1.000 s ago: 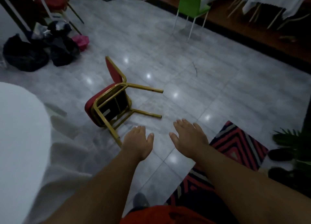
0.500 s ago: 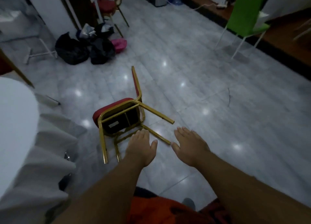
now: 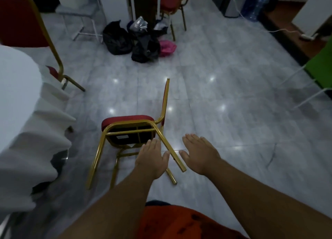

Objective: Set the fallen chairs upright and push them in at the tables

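Note:
A fallen chair [image 3: 128, 120] with a red seat and gold metal frame lies on its back on the grey tiled floor, its legs pointing toward me. My left hand [image 3: 152, 158] hovers palm down over the legs, fingers apart, holding nothing. One gold leg runs between my two hands. My right hand [image 3: 198, 153] is open just right of that leg, also empty. The round table with a white cloth [image 3: 27, 131] stands at the left.
An upright red and gold chair [image 3: 21, 23] stands at the table, upper left. Black bags [image 3: 133, 41] and a pink bag lie on the floor farther back. Another red chair [image 3: 172, 3] stands behind them. A green chair [image 3: 321, 71] is at the right edge.
I have moved closer and around the fallen chair, so its legs now point at me. Both hands have come forward over the chair's legs, still empty.

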`<state>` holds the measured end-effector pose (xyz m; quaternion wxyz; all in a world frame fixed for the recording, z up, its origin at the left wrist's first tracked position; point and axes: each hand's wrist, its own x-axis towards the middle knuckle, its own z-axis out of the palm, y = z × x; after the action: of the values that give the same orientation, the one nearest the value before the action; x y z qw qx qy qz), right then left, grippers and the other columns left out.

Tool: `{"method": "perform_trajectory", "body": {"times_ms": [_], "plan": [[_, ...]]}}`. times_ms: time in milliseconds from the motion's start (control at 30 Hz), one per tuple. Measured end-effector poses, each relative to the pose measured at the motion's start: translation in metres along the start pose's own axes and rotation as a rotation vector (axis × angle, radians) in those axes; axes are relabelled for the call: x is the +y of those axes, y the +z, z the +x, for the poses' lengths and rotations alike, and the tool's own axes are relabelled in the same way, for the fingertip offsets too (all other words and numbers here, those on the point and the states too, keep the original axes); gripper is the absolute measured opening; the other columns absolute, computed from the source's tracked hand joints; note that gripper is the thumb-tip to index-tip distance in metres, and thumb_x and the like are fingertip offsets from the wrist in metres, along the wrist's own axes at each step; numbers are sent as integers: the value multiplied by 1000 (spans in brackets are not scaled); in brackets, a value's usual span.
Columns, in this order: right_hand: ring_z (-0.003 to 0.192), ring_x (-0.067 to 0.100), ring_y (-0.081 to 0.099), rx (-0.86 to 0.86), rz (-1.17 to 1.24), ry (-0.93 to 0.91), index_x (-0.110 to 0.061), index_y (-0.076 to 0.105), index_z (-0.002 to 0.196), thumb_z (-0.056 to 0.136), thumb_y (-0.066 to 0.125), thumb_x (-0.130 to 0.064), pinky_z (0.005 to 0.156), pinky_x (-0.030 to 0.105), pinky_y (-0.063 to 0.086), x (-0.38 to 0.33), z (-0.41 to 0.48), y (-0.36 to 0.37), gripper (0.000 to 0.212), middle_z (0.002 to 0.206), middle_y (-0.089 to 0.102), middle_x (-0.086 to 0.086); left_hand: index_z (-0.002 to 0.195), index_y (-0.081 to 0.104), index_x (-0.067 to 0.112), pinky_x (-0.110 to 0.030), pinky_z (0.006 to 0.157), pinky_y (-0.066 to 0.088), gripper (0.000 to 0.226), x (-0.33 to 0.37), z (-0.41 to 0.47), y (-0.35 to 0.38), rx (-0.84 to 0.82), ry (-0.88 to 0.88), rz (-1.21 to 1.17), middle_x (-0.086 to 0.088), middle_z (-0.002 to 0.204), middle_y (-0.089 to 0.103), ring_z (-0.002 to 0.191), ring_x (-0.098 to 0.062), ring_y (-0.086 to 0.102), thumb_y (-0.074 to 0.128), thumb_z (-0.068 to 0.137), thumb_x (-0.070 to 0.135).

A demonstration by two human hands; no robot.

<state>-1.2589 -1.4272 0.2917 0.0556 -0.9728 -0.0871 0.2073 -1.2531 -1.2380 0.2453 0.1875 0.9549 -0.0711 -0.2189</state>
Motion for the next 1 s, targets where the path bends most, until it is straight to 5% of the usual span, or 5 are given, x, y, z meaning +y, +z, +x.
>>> {"method": "perform_trajectory", "body": {"times_ms": [600, 1000], "plan": [[155, 21, 5, -180, -269, -856, -14, 13, 159, 104, 27, -49, 124, 42, 7, 36, 200, -61, 66, 168, 12, 5, 160, 18, 7, -41, 127, 9, 69, 67, 73, 4, 265, -823, -351, -13, 168, 18, 157, -27, 12, 29, 106, 49], [155, 20, 2, -207, -456, -977, -15, 8, 159, 104, 22, -53, 125, 43, 6, 21, 298, -79, 68, 168, 8, 5, 160, 15, 9, -44, 128, 11, 69, 49, 130, -5, 342, -919, -452, -10, 169, 15, 157, -25, 9, 29, 105, 48]]}}
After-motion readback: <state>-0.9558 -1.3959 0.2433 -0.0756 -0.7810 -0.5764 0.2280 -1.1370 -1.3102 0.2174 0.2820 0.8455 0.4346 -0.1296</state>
